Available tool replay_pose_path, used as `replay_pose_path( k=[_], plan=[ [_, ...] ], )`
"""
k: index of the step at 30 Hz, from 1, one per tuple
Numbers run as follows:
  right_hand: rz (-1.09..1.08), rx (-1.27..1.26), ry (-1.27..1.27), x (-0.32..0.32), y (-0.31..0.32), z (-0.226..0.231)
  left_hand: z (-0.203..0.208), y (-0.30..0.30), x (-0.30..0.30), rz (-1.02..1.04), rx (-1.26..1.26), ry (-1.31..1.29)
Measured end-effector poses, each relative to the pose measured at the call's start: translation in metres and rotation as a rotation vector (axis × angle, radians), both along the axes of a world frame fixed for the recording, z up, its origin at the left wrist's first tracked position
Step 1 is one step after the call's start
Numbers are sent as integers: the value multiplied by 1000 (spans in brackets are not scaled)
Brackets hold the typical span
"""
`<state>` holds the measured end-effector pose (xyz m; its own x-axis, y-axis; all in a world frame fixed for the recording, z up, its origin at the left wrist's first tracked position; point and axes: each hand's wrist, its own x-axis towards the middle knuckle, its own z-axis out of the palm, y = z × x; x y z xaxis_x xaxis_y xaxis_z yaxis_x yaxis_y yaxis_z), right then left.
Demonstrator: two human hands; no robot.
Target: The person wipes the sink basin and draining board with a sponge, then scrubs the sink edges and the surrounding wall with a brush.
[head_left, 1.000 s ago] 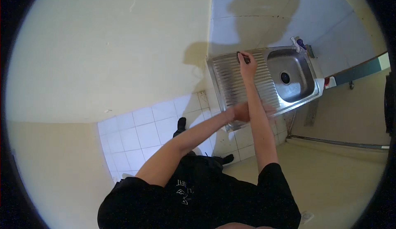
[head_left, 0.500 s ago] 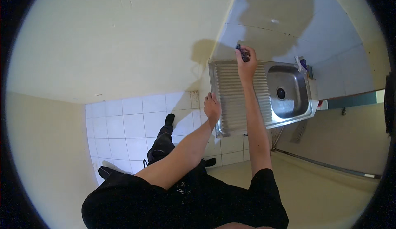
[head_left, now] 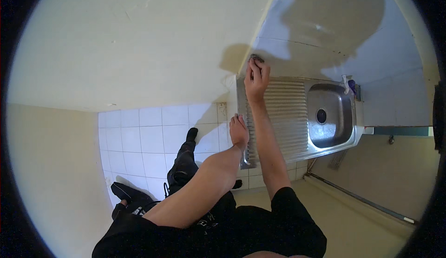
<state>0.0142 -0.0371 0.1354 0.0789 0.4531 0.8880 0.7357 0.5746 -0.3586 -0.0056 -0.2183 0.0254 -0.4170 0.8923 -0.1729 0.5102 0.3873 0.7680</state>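
In my right hand (head_left: 257, 82) I grip a dark grey, crumpled scouring pad (head_left: 255, 57), which looks like steel wool. The pad is against the pale tiled wall (head_left: 274, 56), close to the corner and above the back left of the sink unit. My left hand (head_left: 238, 130) rests on the left edge of the steel draining board (head_left: 283, 118), holding nothing. Its fingers point away from me and are slightly apart.
Right of the ribbed board lies the sink basin (head_left: 331, 130) with a dark drain. A tap (head_left: 346, 82) and a purple item (head_left: 352, 86) stand behind it. White floor tiles (head_left: 151, 139) lie to the left, and a plain cream wall (head_left: 139, 39) rises ahead.
My right hand has moved left with the scouring pad, toward the wall corner. My left hand stays at the board's edge. The view has shifted slightly.
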Motion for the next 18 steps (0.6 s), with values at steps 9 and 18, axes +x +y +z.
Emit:
replay_pose_path(
  k=[9, 18],
  plan=[
    [-18, 108, 109, -15, 9, 49, -4, 2, -7, 13, -59, -31],
    [-53, 78, 213, -27, 13, 62, -9, 4, -9, 8, -12, 20]
  ],
)
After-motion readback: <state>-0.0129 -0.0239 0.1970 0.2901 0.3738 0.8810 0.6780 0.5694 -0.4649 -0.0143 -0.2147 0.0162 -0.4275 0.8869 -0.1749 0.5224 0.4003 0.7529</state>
